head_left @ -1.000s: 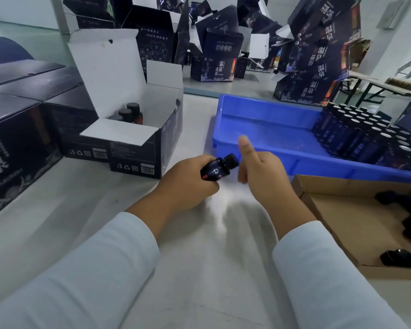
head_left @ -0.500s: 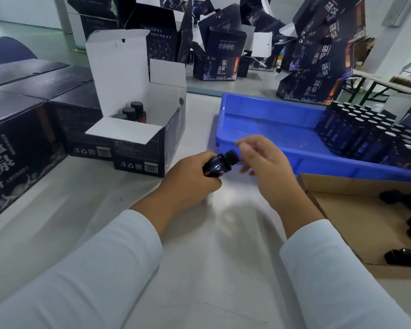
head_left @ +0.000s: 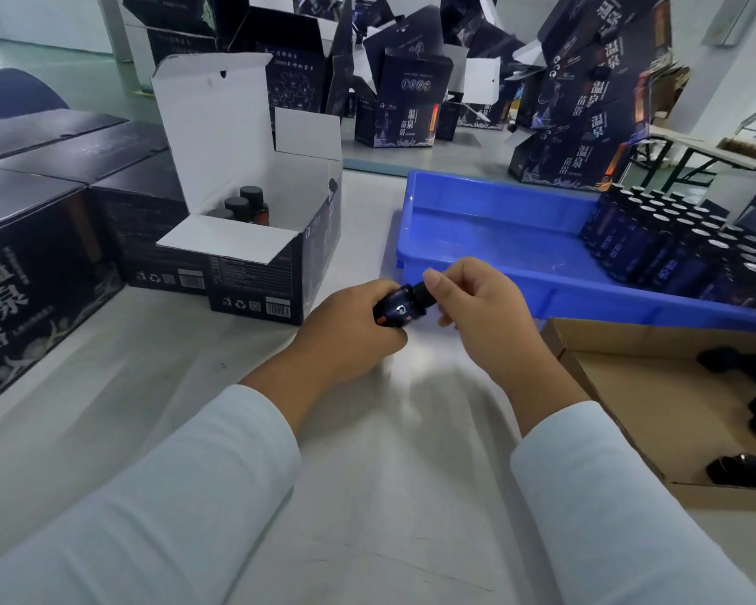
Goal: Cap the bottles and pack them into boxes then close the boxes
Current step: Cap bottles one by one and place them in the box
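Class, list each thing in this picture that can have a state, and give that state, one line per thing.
Bottle: tilted, held by left hand.
Cap: on bottle, pinched by right hand.
Open box: flaps up, partly filled.
Blue tray: bottles at right end.
Cardboard tray: holds loose caps.

A packing workshop — stacked printed boxes (head_left: 585, 124) (bottles (head_left: 681, 246) in trays).

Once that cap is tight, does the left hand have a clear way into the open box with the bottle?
Probably yes. The open box stands just left of the left hand, lid flap upright, bare table between. The near flap partly overhangs the opening.
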